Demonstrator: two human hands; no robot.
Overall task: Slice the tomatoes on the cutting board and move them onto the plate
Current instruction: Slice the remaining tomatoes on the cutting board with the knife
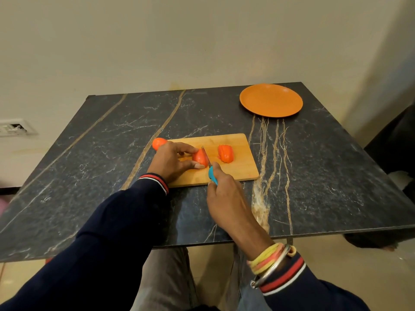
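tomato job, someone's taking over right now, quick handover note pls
Left hand: steadying a tomato on the cutting board.
Right hand: gripping the blue-handled knife, blade at that tomato's right end.
Done: one tomato lies in slices on the board's right part.
Elsewhere: a whole tomato sits at the board's far left corner; the orange plate, far right on the table, holds nothing.
Left: finish this tomato, slice the whole one, move all slices onto the plate.
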